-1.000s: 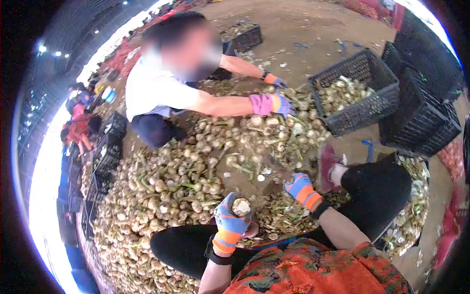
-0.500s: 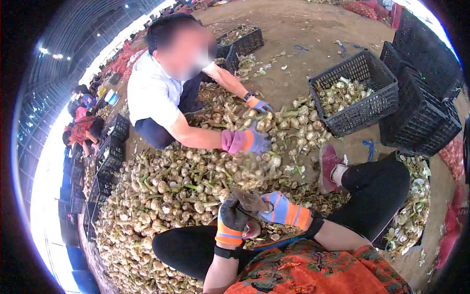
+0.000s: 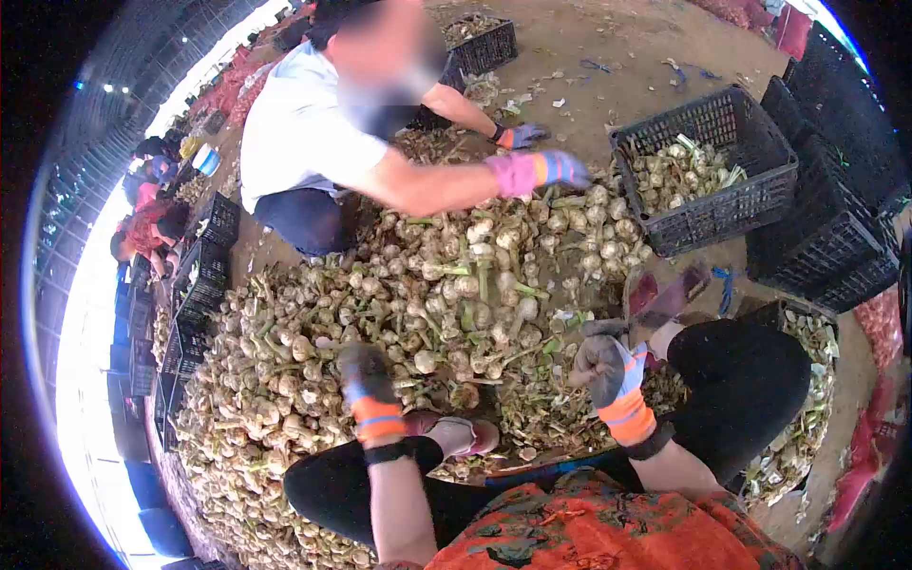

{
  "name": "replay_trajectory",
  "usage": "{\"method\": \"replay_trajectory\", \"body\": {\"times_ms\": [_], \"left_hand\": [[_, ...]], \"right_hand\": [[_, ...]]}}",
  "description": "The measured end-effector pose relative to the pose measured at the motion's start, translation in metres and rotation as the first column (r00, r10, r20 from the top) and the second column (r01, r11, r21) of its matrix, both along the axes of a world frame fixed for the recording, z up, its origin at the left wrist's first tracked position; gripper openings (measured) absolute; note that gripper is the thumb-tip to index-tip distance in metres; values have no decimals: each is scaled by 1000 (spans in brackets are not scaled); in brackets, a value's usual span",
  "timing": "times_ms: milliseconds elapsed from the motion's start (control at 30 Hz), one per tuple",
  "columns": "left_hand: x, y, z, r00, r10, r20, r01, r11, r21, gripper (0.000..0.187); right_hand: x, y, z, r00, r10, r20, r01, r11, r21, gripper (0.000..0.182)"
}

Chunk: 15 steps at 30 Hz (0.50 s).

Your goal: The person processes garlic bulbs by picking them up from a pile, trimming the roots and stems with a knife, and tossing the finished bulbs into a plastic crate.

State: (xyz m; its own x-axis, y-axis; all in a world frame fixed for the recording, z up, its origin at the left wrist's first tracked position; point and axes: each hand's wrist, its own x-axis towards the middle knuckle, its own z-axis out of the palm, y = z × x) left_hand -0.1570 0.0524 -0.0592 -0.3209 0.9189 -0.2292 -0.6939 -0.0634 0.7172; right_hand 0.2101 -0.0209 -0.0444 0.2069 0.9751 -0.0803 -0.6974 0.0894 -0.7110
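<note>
My left hand (image 3: 370, 385), in a dark, orange and blue glove, hangs over the left part of a large heap of garlic bulbs (image 3: 285, 380); its fingers are blurred by motion. To the right, my right hand (image 3: 613, 375) is closed, with fingers curled round the hidden handle of a flat-bladed tool (image 3: 676, 296). The blade, blurred, points up and right in front of a dark red shoe. Loose stems and peel lie under and beside this hand. My two hands are well apart.
Across the heap a co-worker in a white shirt (image 3: 304, 133) squats, gloved hands (image 3: 560, 169) reaching over bulbs. A black crate (image 3: 712, 214) holding garlic stands at the right, beside stacked crates (image 3: 822, 223). More crates (image 3: 204, 280) line the left side.
My hands have parted, the left moving left and the right moving right with the tool. The co-worker's nearer hand has moved right and up. The view has shifted slightly.
</note>
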Motion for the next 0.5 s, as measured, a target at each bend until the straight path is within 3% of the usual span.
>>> {"method": "replay_trajectory", "body": {"times_ms": [33, 67, 100, 133, 167, 200, 233, 267, 300, 367, 400, 433, 500], "left_hand": [[0, 2, -61, 889, -244, -387, 206, 969, -139, 38], [36, 14, -90, 944, -289, -158, 127, 763, -634, 20], [58, -5, -92, 924, -371, 93, 358, 753, -552, 26], [73, -12, -124, 900, -435, 41, 398, 778, -487, 24], [84, -15, -166, 871, -491, -13, 441, 794, -418, 23], [86, -20, -200, 348, -673, -652, 388, 737, -554, 20], [90, -22, -221, -468, -461, -754, 249, 750, -613, 19], [106, -21, -224, -737, -481, -475, 72, 642, -763, 23], [110, -28, -232, -735, -481, -478, 74, 643, -762, 23], [115, -46, -246, -854, -412, -318, -44, 667, -744, 29], [123, -41, -233, -898, -375, -232, -100, 686, -721, 33], [126, -43, -218, -842, -460, -281, -99, 645, -758, 36], [102, -58, -285, -826, -387, -409, -37, 762, -647, 38]], "right_hand": [[-2, -5, -1, 1000, 0, -2, 0, 1000, -8, 18], [-5, -10, 6, 1000, 14, -18, -13, 998, 68, 17], [-8, -14, 18, 999, 28, -33, -23, 989, 143, 16], [-12, -13, 51, 998, 69, -5, -69, 993, -91, 11], [-16, -11, 63, 998, 66, 0, -65, 993, -96, 11], [-20, -10, 72, 999, 4, 51, 1, 996, -88, 10], [-21, -8, 74, 993, -59, 100, 66, 995, -73, 10], [-18, -10, 71, 988, 14, 153, -4, 998, -64, 14], [-19, -10, 70, 988, 14, 156, -5, 998, -63, 14], [-19, -9, 71, 991, 20, 134, -2, 991, -135, 14], [-14, -8, 60, 995, 102, 7, -101, 991, -84, 13], [-15, -10, 45, 995, 96, 16, -95, 993, -72, 13], [-16, -14, 24, 991, 54, 126, -38, 991, -131, 12]]}}
